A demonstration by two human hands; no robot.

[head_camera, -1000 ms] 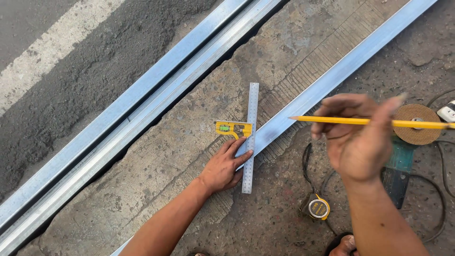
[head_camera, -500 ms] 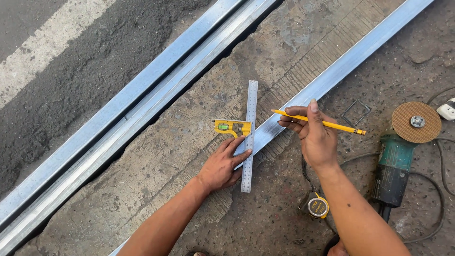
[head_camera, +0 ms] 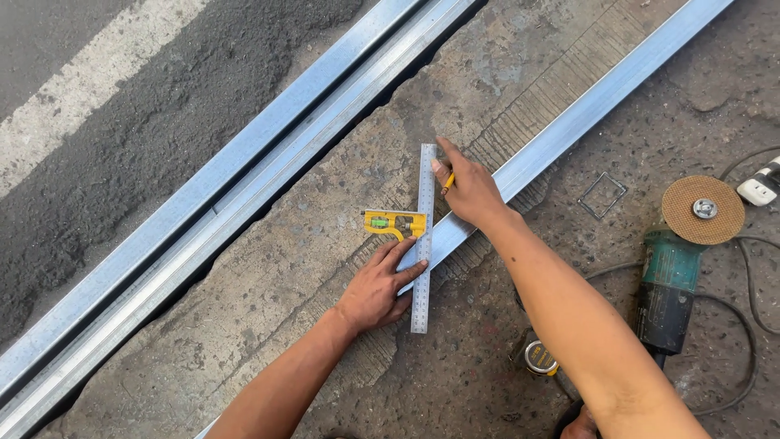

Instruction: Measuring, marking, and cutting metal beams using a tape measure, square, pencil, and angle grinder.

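A combination square with a steel ruler blade [head_camera: 423,244] and a yellow head [head_camera: 395,223] lies across a long galvanised steel channel [head_camera: 569,122] on the concrete ground. My left hand [head_camera: 378,289] presses flat on the square, fingers spread over the blade and the channel. My right hand [head_camera: 470,191] holds a yellow pencil [head_camera: 447,182], its tip down by the ruler's right edge on the channel.
Two more long steel channels [head_camera: 244,179] lie side by side at the left along a crack by asphalt. A green angle grinder [head_camera: 674,276] with cutting disc and cable rests at right. A tape measure [head_camera: 538,358] sits under my right forearm. A white plug [head_camera: 760,189] lies at far right.
My right hand has come down and left from mid-air, bringing the pencil to the ruler's edge on the channel. My left hand and the square have stayed put.
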